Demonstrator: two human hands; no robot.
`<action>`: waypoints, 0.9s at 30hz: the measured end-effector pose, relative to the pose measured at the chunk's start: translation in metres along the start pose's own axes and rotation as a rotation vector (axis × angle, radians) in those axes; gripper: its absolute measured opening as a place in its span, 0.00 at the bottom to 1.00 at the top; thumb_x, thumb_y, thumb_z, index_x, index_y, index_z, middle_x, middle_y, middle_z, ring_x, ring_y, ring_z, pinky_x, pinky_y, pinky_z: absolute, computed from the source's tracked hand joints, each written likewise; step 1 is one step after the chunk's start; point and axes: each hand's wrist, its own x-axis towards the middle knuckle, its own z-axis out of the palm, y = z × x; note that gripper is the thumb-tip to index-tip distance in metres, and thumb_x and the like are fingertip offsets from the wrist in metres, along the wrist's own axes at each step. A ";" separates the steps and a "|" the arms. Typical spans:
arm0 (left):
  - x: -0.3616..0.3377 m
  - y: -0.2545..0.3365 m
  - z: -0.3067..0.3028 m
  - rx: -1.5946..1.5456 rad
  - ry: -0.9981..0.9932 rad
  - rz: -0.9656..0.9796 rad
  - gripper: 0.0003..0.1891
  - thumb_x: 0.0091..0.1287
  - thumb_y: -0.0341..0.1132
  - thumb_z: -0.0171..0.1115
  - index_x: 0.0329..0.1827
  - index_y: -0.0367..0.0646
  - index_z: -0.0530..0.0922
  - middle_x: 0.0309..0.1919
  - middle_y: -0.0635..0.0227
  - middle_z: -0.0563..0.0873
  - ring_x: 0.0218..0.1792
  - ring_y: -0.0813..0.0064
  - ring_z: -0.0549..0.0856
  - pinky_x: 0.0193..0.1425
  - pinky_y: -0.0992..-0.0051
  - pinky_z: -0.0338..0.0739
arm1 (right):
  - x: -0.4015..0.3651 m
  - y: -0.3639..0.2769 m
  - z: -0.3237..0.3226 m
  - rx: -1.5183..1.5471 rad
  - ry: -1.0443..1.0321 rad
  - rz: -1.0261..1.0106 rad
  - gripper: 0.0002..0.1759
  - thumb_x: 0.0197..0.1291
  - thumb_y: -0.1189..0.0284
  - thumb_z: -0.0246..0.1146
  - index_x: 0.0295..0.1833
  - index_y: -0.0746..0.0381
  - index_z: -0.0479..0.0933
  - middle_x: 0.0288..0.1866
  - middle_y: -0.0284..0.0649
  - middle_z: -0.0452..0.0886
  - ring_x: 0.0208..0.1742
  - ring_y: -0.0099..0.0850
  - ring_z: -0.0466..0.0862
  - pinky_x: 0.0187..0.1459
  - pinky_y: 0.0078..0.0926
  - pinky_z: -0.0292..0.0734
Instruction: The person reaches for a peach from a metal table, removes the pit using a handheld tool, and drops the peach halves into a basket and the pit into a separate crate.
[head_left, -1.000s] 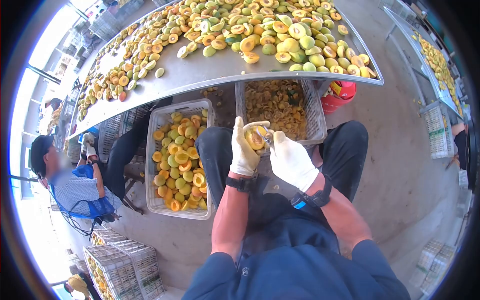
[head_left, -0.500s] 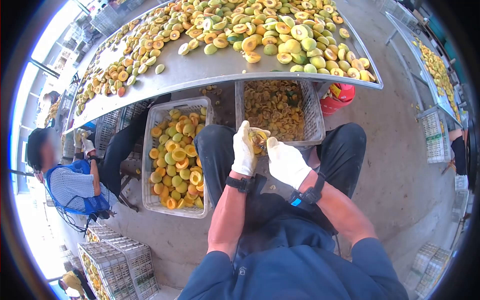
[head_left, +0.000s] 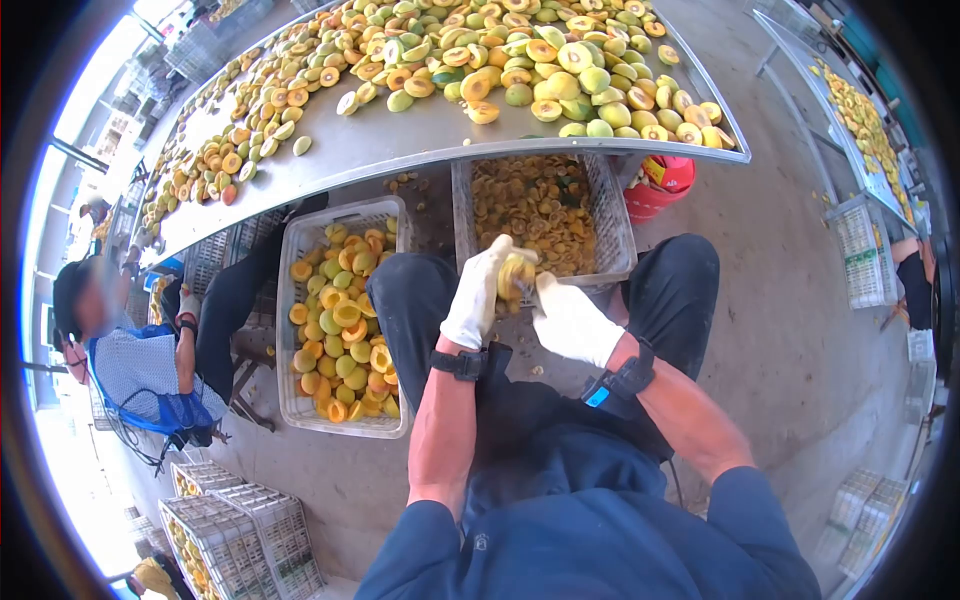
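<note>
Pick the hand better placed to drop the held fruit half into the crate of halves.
Left, likely. The left hand has the fruit half in its grip, and the crate of halves lies on that side. The right hand is farther from it.

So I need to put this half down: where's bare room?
The grey steel table is bare along its near edge, in front of the heaped yellow-green fruit halves. The grey concrete floor right of the red plastic bucket is open too. Crowded: the white plastic crate of halves and the mesh crate of pits, both full.
</note>
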 end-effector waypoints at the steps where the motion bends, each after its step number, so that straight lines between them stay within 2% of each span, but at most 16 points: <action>1: -0.001 0.000 0.006 -0.079 0.032 0.102 0.28 0.77 0.55 0.46 0.50 0.36 0.82 0.31 0.68 0.85 0.28 0.81 0.81 0.26 0.81 0.73 | 0.002 -0.004 -0.002 0.001 0.004 0.004 0.13 0.60 0.75 0.56 0.49 0.71 0.72 0.30 0.53 0.80 0.33 0.52 0.82 0.36 0.44 0.77; 3: 0.002 -0.009 0.016 -0.075 0.105 0.330 0.23 0.77 0.50 0.51 0.52 0.36 0.81 0.35 0.64 0.87 0.32 0.80 0.83 0.35 0.80 0.78 | 0.008 -0.011 -0.003 0.083 0.039 0.101 0.14 0.61 0.74 0.57 0.50 0.71 0.70 0.32 0.57 0.80 0.35 0.56 0.82 0.37 0.44 0.77; 5: 0.003 -0.016 0.017 -0.028 0.190 0.423 0.17 0.76 0.43 0.56 0.51 0.36 0.81 0.38 0.61 0.88 0.35 0.78 0.85 0.42 0.77 0.80 | 0.009 -0.015 0.006 0.186 0.004 0.111 0.16 0.59 0.74 0.56 0.50 0.73 0.69 0.31 0.58 0.80 0.35 0.56 0.82 0.37 0.45 0.78; 6: 0.006 -0.019 0.019 -0.219 0.228 0.394 0.16 0.74 0.41 0.58 0.50 0.35 0.81 0.36 0.60 0.88 0.35 0.75 0.85 0.41 0.75 0.81 | 0.010 -0.015 0.010 0.280 -0.029 0.124 0.17 0.57 0.74 0.55 0.49 0.76 0.69 0.30 0.60 0.80 0.35 0.56 0.83 0.37 0.47 0.79; 7: 0.007 -0.022 0.018 -0.220 0.236 0.394 0.16 0.74 0.41 0.58 0.50 0.35 0.81 0.36 0.60 0.88 0.35 0.75 0.85 0.41 0.75 0.81 | 0.011 -0.015 0.015 0.282 -0.037 0.121 0.17 0.57 0.74 0.55 0.49 0.76 0.69 0.30 0.60 0.80 0.35 0.56 0.83 0.37 0.47 0.79; 9: 0.007 -0.024 0.015 -0.411 0.261 0.258 0.15 0.73 0.39 0.59 0.50 0.34 0.81 0.34 0.59 0.87 0.34 0.71 0.85 0.41 0.74 0.81 | 0.011 -0.017 0.023 0.123 0.018 0.037 0.17 0.56 0.75 0.55 0.49 0.76 0.69 0.31 0.60 0.81 0.36 0.55 0.83 0.38 0.46 0.79; 10: 0.005 -0.021 0.016 -0.479 0.255 0.197 0.13 0.69 0.35 0.59 0.49 0.34 0.81 0.33 0.58 0.87 0.33 0.70 0.85 0.40 0.72 0.82 | 0.012 -0.017 0.020 0.122 0.018 0.037 0.17 0.56 0.75 0.55 0.49 0.76 0.69 0.31 0.60 0.81 0.36 0.55 0.83 0.38 0.46 0.79; 12: 0.007 -0.025 0.014 -0.472 0.245 0.187 0.13 0.67 0.33 0.58 0.49 0.34 0.81 0.33 0.57 0.87 0.32 0.69 0.85 0.39 0.71 0.82 | 0.009 -0.016 0.013 -0.072 -0.110 -0.020 0.18 0.55 0.76 0.55 0.50 0.76 0.69 0.32 0.59 0.81 0.37 0.55 0.83 0.38 0.47 0.79; 13: 0.010 -0.025 0.013 -0.462 0.236 0.190 0.13 0.66 0.32 0.58 0.49 0.34 0.81 0.33 0.57 0.87 0.32 0.69 0.85 0.39 0.71 0.82 | 0.009 -0.015 0.015 -0.077 -0.108 -0.019 0.18 0.55 0.76 0.55 0.50 0.76 0.69 0.32 0.59 0.81 0.37 0.55 0.83 0.38 0.47 0.79; 16: 0.013 -0.030 0.010 -0.478 0.259 0.235 0.13 0.64 0.30 0.57 0.48 0.34 0.82 0.31 0.56 0.87 0.31 0.68 0.86 0.37 0.70 0.83 | 0.009 -0.012 0.024 0.071 -0.061 -0.008 0.19 0.54 0.76 0.55 0.50 0.77 0.69 0.31 0.57 0.81 0.35 0.55 0.82 0.37 0.47 0.79; 19: 0.014 -0.033 0.008 -0.482 0.281 0.257 0.11 0.64 0.28 0.58 0.46 0.34 0.82 0.28 0.56 0.87 0.27 0.68 0.86 0.33 0.70 0.83 | 0.013 -0.009 0.026 0.201 -0.063 0.009 0.18 0.56 0.77 0.55 0.51 0.75 0.70 0.33 0.58 0.81 0.36 0.55 0.83 0.37 0.42 0.79; 21: 0.015 -0.034 0.009 -0.487 0.303 0.275 0.11 0.64 0.28 0.58 0.45 0.33 0.82 0.28 0.56 0.87 0.26 0.69 0.85 0.32 0.71 0.83 | 0.014 -0.006 0.026 0.124 -0.107 -0.029 0.20 0.53 0.76 0.56 0.51 0.76 0.70 0.31 0.57 0.81 0.35 0.55 0.82 0.37 0.46 0.79; 25: 0.012 -0.035 0.014 -0.425 0.344 0.366 0.10 0.63 0.26 0.58 0.44 0.33 0.82 0.28 0.55 0.87 0.23 0.70 0.85 0.30 0.74 0.82 | 0.013 -0.002 0.031 -0.109 -0.083 -0.134 0.19 0.54 0.76 0.56 0.51 0.74 0.69 0.32 0.57 0.81 0.35 0.56 0.82 0.38 0.45 0.79; 27: 0.007 -0.029 0.015 -0.382 0.335 0.375 0.10 0.63 0.27 0.58 0.44 0.32 0.82 0.28 0.55 0.87 0.23 0.70 0.85 0.30 0.75 0.82 | 0.011 -0.001 0.034 0.205 -0.082 -0.049 0.18 0.55 0.78 0.55 0.52 0.72 0.69 0.36 0.57 0.81 0.34 0.55 0.82 0.39 0.45 0.79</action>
